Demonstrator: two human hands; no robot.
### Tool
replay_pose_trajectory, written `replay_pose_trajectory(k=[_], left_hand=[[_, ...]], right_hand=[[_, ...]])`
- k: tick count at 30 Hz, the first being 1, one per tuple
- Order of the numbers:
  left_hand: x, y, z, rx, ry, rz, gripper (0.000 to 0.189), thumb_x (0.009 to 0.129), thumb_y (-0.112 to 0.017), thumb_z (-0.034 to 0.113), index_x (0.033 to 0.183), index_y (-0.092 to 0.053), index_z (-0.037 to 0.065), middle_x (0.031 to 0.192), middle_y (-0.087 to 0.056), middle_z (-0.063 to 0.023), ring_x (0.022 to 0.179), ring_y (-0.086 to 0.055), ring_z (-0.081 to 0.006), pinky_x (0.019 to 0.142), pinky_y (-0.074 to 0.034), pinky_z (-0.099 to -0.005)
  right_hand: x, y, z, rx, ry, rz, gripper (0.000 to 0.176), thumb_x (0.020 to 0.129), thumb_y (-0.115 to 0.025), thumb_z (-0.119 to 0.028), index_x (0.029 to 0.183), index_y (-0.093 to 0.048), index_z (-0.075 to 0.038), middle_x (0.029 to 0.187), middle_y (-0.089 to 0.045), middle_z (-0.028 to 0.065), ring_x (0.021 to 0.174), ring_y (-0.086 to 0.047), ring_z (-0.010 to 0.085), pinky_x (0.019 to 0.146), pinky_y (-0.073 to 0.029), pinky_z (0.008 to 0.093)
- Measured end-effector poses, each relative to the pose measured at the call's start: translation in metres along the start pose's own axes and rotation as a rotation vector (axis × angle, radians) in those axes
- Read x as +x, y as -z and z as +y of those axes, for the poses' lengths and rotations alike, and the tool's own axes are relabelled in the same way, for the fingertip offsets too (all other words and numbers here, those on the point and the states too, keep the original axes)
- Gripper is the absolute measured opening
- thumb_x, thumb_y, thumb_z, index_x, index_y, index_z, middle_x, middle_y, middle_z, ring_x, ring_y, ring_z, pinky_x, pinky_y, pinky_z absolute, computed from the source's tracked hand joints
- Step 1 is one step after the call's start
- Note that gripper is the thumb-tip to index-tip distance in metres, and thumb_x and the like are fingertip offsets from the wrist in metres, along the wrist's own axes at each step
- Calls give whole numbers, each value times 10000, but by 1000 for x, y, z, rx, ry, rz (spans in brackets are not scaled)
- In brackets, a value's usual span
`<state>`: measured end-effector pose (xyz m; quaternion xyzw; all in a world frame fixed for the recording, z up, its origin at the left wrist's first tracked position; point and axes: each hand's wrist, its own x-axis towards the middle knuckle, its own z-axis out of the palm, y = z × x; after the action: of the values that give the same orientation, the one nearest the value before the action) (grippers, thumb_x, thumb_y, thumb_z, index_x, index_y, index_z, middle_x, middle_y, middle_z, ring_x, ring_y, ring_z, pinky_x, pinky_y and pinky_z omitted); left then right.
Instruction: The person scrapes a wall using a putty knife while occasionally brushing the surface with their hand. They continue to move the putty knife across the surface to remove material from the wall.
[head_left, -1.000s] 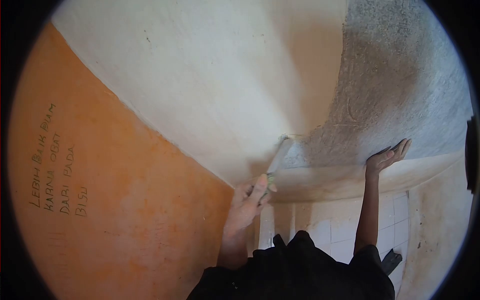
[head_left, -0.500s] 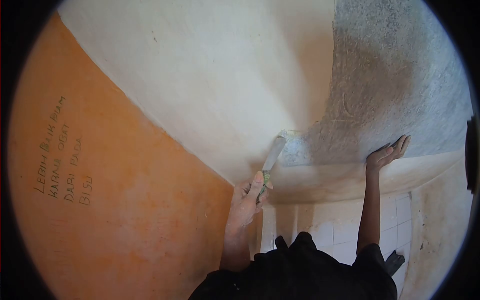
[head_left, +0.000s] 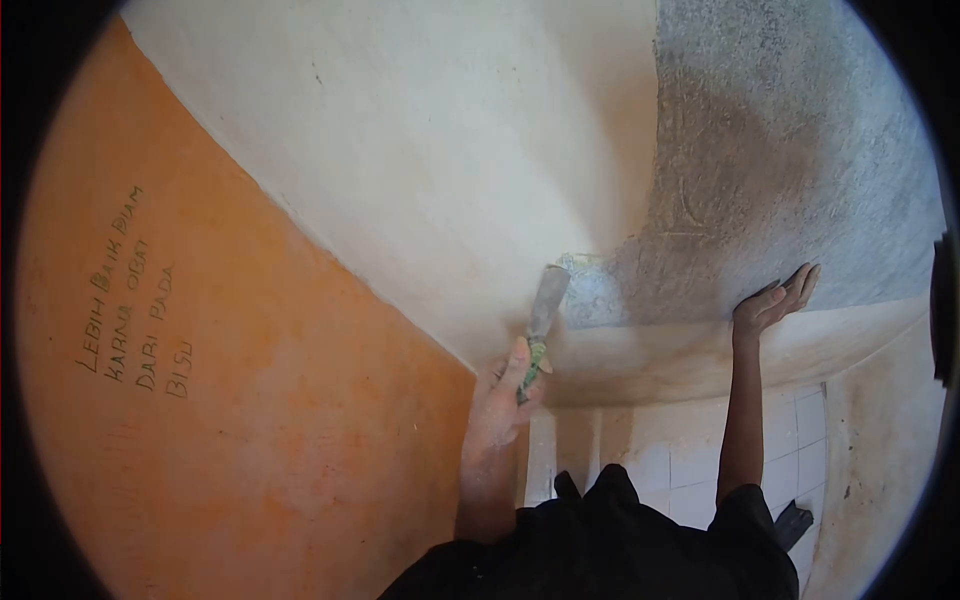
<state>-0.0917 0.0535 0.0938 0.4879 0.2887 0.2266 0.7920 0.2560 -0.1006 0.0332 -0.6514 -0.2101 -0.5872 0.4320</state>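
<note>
My left hand (head_left: pixel 502 395) grips the green handle of a putty knife (head_left: pixel 543 312). Its metal blade points up and rests on the cream wall (head_left: pixel 450 150), right at the edge of a rough grey plaster patch (head_left: pixel 770 170). A small light smear of filler sits at the blade tip. My right hand (head_left: pixel 772 306) lies flat with fingers spread against the lower edge of the grey patch, arm stretched out, holding nothing.
The lower left wall is painted orange (head_left: pixel 250 400) and carries handwritten pencil words (head_left: pixel 135 295). White floor tiles (head_left: pixel 680 470) show below, near the wall corner. My dark shirt (head_left: pixel 610 540) fills the bottom of the view.
The putty knife blade has shifted slightly left and turned more upright along the patch edge. My right hand has stayed pressed on the wall.
</note>
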Motion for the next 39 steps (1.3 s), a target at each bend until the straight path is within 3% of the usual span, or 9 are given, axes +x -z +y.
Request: replay_pose_trajectory(k=[3, 13, 24, 29, 39], left_hand=[[3, -8, -6, 3, -97, -57, 475, 974, -433, 472, 848, -569, 35, 558, -417, 30, 372, -296, -30, 320, -200, -196], [11, -8, -16, -71, -50, -114, 472, 977, -421, 473, 880, -558, 32, 575, -417, 30, 375, -295, -27, 321, -199, -191], [22, -15, -28, -449, 58, -312, 486, 968, -409, 493, 909, -541, 29, 596, -412, 15, 365, -296, -49, 315, -221, -198], [21, -18, -56, -518, 52, -288, 477, 971, -404, 491, 908, -531, 36, 602, -420, 4, 359, -295, -56, 311, -229, -205], [27, -40, -42, -470, -40, -280, 466, 970, -399, 499, 872, -522, 61, 594, -417, 16, 363, -314, -64, 318, -236, -203]], right_hand=[[0, 1, -2, 23, -6, 9, 595, 1017, -199, -375, 1356, -375, 82, 1432, -310, 290, 1342, -289, 397, 1099, -212, 490], [-1, 1, -4, 23, -23, 12, 582, 1020, -217, -365, 1362, -367, 81, 1437, -309, 285, 1340, -291, 397, 1096, -212, 497], [0, -1, -3, 24, -9, 28, 566, 1023, -237, -356, 1368, -368, 73, 1435, -307, 287, 1339, -285, 395, 1092, -215, 501], [-5, 5, -2, 22, -24, -6, 573, 1022, -236, -358, 1364, -366, 82, 1438, -299, 291, 1340, -280, 400, 1093, -205, 502], [-1, 1, -3, 7, -33, -2, 602, 1016, -220, -381, 1380, -345, 82, 1444, -293, 292, 1350, -272, 399, 1102, -190, 491]])
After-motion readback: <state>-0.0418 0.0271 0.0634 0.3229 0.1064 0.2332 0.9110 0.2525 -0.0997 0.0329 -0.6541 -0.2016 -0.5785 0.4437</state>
